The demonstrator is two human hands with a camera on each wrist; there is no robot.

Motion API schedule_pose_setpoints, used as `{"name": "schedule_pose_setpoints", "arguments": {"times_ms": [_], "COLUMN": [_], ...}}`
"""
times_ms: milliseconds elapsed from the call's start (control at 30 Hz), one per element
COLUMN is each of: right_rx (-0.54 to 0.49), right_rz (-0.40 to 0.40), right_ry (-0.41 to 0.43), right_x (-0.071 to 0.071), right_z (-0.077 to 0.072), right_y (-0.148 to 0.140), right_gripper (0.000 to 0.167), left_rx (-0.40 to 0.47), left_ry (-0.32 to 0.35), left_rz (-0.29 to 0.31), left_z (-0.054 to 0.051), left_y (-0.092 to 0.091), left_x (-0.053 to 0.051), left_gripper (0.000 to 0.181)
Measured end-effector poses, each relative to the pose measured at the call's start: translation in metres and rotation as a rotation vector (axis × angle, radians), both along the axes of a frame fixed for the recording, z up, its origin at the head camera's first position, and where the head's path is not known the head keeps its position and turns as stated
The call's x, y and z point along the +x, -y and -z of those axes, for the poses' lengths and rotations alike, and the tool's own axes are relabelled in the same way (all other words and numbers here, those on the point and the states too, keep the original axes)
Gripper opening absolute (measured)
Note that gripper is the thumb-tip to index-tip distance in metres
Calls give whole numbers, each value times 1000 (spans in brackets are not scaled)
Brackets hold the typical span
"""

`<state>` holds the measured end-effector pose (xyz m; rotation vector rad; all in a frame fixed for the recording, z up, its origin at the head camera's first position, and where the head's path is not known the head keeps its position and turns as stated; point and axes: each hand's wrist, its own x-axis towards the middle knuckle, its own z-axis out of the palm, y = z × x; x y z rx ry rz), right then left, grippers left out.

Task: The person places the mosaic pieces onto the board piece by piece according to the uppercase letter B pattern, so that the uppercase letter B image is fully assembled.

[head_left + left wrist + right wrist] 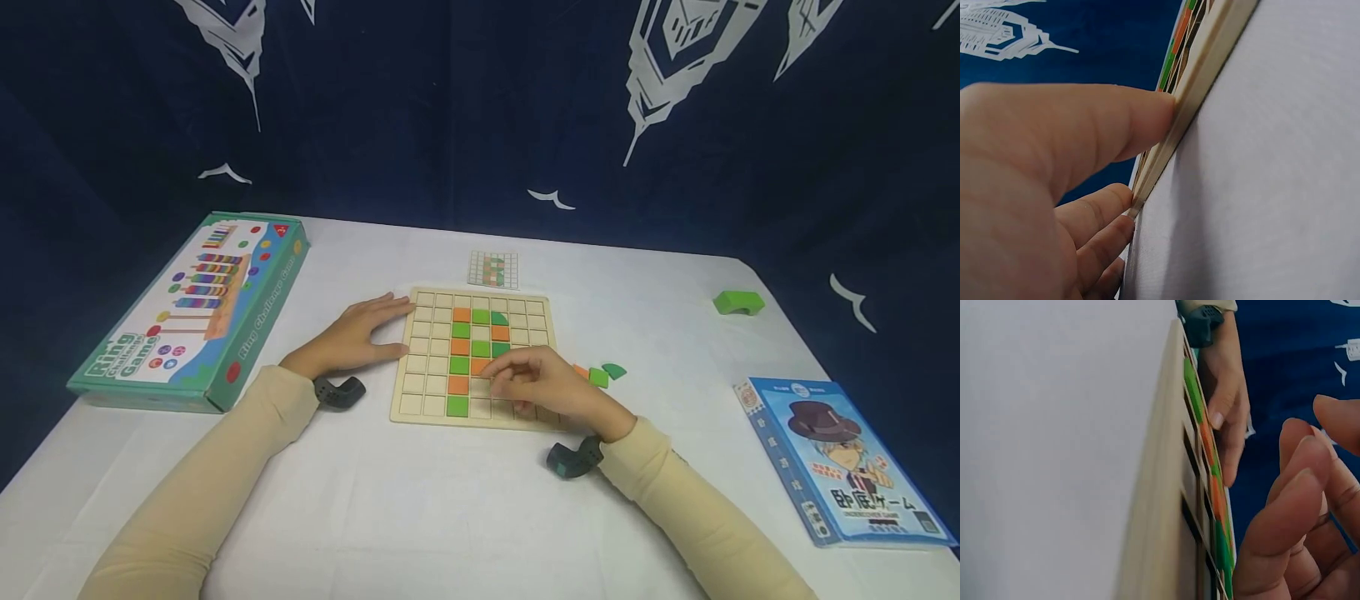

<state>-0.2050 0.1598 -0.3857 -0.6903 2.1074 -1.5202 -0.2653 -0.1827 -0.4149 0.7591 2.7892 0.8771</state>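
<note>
A wooden grid board (414, 383) lies in the middle of the white table, with orange and green square tiles and some dark green curved pieces in its cells. My left hand (360, 333) touches the board's left edge with extended thumb and fingertips; the left wrist view shows the thumb (1141, 122) against the rim. Over the lower middle of the board, my right hand (543, 383) has its bent fingers beside an orange tile (477, 367). In the right wrist view no piece shows between these fingers (1291, 519). The right hand hides some cells.
A small pattern card (492, 270) lies behind the board. Right of it are a loose green tile (598, 377), a dark green curved piece (614, 370) and an orange piece (581, 371). A green arch block (738, 302), a blue box (847, 467) and a ring-game box (195, 308) stand farther out.
</note>
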Motion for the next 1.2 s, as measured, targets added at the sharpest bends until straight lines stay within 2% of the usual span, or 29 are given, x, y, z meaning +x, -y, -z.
{"name": "schedule_pose_setpoints", "arguments": {"times_ms": [233,800,1000,1200], "right_rx": [-6,96,102,120], "right_rz": [64,247,295,304], "right_ry": [9,-23,-13,-12], "right_x": [-5,-26,-31,-34], "right_z": [-7,-10,-7,0], "right_y": [-26,-92,-108,-117], "right_gripper": [31,36,37,38], "left_rx": [-6,-9,-17,-17], "left_ry": [8,10,2,17], "left_rz": [-7,-4,3,-3], "left_z": [1,0,0,0], "left_y": [-1,0,0,0], "left_x": [-1,-1,-1,-1], "left_gripper": [78,78,78,79]}}
